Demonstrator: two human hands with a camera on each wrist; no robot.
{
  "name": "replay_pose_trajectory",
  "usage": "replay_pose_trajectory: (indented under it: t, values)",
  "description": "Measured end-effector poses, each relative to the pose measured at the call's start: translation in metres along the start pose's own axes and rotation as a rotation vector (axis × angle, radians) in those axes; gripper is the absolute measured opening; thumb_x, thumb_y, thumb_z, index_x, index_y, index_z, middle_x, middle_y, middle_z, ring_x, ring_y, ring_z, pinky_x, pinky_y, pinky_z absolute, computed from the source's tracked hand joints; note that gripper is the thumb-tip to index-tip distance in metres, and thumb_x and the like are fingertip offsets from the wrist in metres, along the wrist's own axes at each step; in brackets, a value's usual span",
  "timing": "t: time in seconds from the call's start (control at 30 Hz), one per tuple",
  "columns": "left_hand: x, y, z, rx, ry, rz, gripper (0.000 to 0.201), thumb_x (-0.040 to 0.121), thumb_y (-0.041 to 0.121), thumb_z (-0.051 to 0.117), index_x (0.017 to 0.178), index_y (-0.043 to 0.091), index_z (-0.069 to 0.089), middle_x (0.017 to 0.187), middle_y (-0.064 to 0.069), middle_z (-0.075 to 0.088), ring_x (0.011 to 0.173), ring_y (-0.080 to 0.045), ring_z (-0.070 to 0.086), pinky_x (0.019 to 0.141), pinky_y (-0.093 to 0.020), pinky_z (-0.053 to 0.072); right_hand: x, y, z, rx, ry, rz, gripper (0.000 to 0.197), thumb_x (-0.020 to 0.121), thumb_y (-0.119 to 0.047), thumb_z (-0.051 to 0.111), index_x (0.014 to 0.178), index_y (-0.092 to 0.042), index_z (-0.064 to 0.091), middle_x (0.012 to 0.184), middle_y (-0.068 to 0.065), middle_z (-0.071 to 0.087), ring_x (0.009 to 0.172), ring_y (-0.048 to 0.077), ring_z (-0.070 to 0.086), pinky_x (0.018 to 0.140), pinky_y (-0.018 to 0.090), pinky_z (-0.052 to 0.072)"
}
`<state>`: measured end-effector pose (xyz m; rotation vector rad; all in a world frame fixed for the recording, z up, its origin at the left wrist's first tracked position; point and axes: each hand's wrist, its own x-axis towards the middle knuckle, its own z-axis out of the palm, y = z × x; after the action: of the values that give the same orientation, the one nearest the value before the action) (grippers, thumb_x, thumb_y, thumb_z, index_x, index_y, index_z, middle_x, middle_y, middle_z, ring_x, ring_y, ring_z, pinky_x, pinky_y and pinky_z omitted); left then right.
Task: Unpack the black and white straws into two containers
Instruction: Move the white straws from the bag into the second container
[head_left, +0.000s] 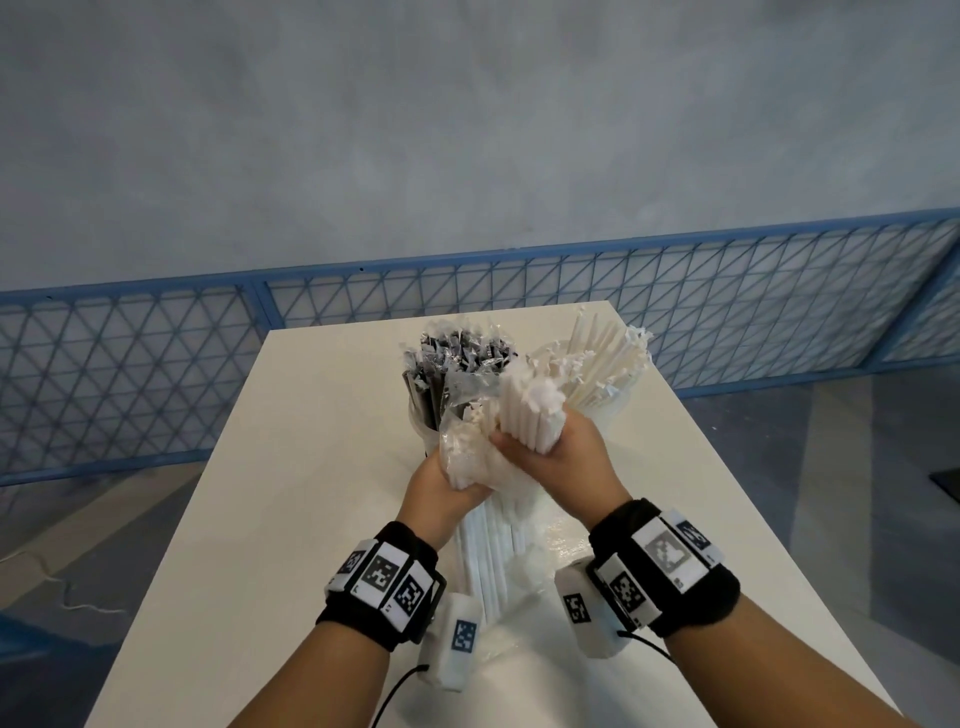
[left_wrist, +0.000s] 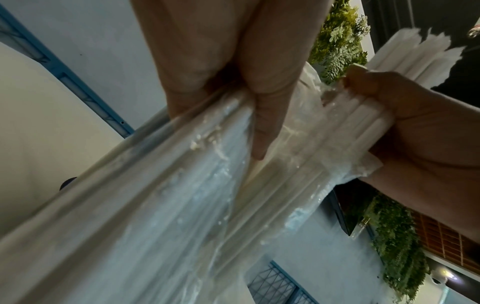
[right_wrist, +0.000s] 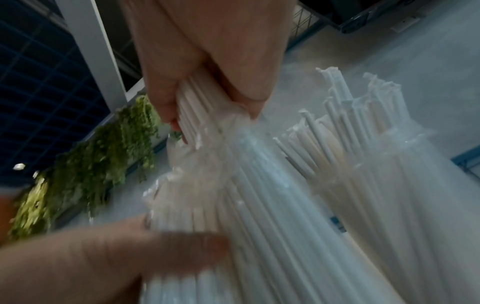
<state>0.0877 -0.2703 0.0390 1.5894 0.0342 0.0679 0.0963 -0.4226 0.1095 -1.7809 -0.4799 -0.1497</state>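
Note:
A bundle of white straws (head_left: 527, 415) sticks out of a clear plastic bag (head_left: 467, 457) over the middle of the table. My right hand (head_left: 545, 447) grips the bare upper part of the bundle (right_wrist: 197, 98). My left hand (head_left: 447, 486) grips the bag lower down, around the straws (left_wrist: 207, 185) inside it. The bag's lower end (head_left: 498, 571) hangs down to the table between my wrists. Behind stand two containers: the left one holds black straws (head_left: 457, 358), the right one (head_left: 615, 410) holds white straws (head_left: 602, 358).
The white table (head_left: 311, 519) runs away from me, with bare surface to the left and right of the hands. A blue mesh fence (head_left: 156, 374) stands behind it below a grey wall. A white cable (head_left: 62, 587) lies on the floor at the left.

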Motion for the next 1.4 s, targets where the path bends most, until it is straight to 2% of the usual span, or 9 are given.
replay_pose_trajectory:
  t: [0.17,0.33,0.57,0.73,0.93,1.07,1.13,1.3,1.4]
  values:
    - [0.0,-0.001,-0.002,0.044,0.013,-0.048,0.045,0.073,-0.001,0.073,0.115,0.007,0.058,0.11,-0.014,0.067,0.105,-0.025,0.063,0.092,-0.037,0.051,0.024,-0.027,-0.024,0.275,0.275,0.034,0.01,0.083,-0.013,0.066,0.081,-0.022,0.062,0.067,-0.007,0.065,0.068,0.006,0.065,0.068,0.027,0.058]
    - [-0.002,-0.002,-0.005,-0.02,0.054,-0.076,0.045,0.071,0.0,0.075,0.113,0.006,0.059,0.11,-0.015,0.068,0.106,-0.028,0.063,0.093,-0.04,0.05,0.046,-0.036,-0.047,0.6,0.506,0.108,0.007,0.084,-0.01,0.064,0.08,-0.013,0.059,0.061,-0.004,0.065,0.066,0.012,0.062,0.067,0.03,0.056]
    - [-0.004,0.001,-0.004,-0.042,0.049,-0.046,0.05,0.06,0.012,0.072,0.109,0.014,0.061,0.102,-0.003,0.07,0.097,-0.016,0.066,0.08,-0.021,0.054,0.039,-0.003,-0.035,0.8,0.32,0.459,0.003,0.081,-0.007,0.065,0.083,-0.01,0.063,0.064,0.001,0.069,0.069,0.014,0.066,0.06,0.025,0.057]
    - [-0.005,0.001,-0.007,-0.028,0.087,-0.043,0.053,0.06,0.014,0.072,0.111,0.006,0.061,0.102,-0.01,0.07,0.097,-0.024,0.066,0.088,-0.038,0.052,0.047,0.003,-0.054,0.984,0.571,0.504,0.013,0.084,-0.007,0.062,0.071,-0.008,0.061,0.057,0.001,0.066,0.059,0.012,0.064,0.06,0.027,0.054]
    - [-0.004,-0.001,-0.008,-0.025,0.102,-0.083,0.04,0.073,-0.004,0.072,0.111,0.005,0.061,0.105,-0.011,0.069,0.102,-0.029,0.064,0.091,-0.046,0.051,0.063,-0.002,-0.086,0.836,0.829,0.426,0.008,0.082,-0.007,0.062,0.075,-0.004,0.06,0.068,0.007,0.063,0.057,0.013,0.062,0.052,0.02,0.052]
    - [-0.004,0.001,-0.007,-0.041,0.095,-0.085,0.048,0.063,0.013,0.076,0.108,0.011,0.062,0.105,-0.01,0.07,0.102,-0.027,0.065,0.091,-0.046,0.051,0.077,-0.01,-0.096,0.738,0.898,0.285,0.023,0.075,-0.006,0.065,0.095,0.003,0.061,0.064,0.002,0.064,0.055,0.013,0.061,0.051,0.021,0.049]
    - [-0.004,0.002,-0.007,-0.048,0.087,-0.085,0.048,0.06,0.017,0.074,0.107,0.012,0.063,0.105,-0.01,0.07,0.102,-0.026,0.065,0.092,-0.046,0.051,0.084,-0.015,-0.098,0.683,0.886,0.236,0.036,0.074,-0.005,0.067,0.107,0.002,0.055,0.069,0.003,0.065,0.059,0.014,0.062,0.055,0.024,0.051]
    - [-0.003,0.004,-0.005,-0.019,0.066,-0.086,0.041,0.061,0.016,0.072,0.1,0.019,0.064,0.102,-0.007,0.07,0.101,-0.025,0.065,0.092,-0.045,0.051,0.095,-0.018,-0.079,0.381,0.744,0.156,0.022,0.078,-0.014,0.068,0.085,-0.026,0.05,0.082,-0.002,0.06,0.078,0.015,0.061,0.073,0.029,0.054]
    - [-0.002,0.005,-0.004,-0.005,0.056,-0.081,0.043,0.061,0.017,0.072,0.102,0.02,0.062,0.104,-0.006,0.069,0.102,-0.023,0.065,0.092,-0.041,0.051,0.1,-0.002,-0.065,0.229,0.603,0.183,0.021,0.08,-0.02,0.067,0.098,-0.015,0.058,0.085,-0.004,0.06,0.078,0.012,0.06,0.07,0.029,0.054]
